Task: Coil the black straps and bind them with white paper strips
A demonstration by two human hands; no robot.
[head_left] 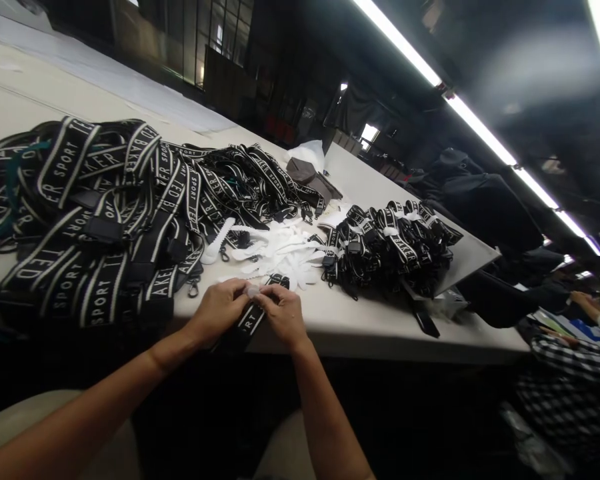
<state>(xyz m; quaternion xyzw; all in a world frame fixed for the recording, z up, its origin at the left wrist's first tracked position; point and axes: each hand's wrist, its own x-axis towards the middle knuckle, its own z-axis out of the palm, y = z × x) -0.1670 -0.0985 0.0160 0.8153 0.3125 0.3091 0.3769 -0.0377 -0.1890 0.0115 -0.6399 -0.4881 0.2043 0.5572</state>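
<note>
At the table's front edge, my left hand (219, 308) and my right hand (284, 312) meet with fingertips pinched on a small white strip (253, 291). The strip lies across a folded black webbing strap (250, 321) with white lettering, which hangs slightly over the edge. My fingers hide part of the strip, so I cannot tell whether it goes all the way round. Just beyond my hands is a loose pile of white strips (280, 248). Both hands are closed.
A big tangled heap of lettered straps (100, 220) with metal clips covers the left. Folded strap bundles with white bands (393, 240) are stacked at the right, near a dark flat object (426, 323) at the edge. A person in a checked garment (570, 380) is at far right.
</note>
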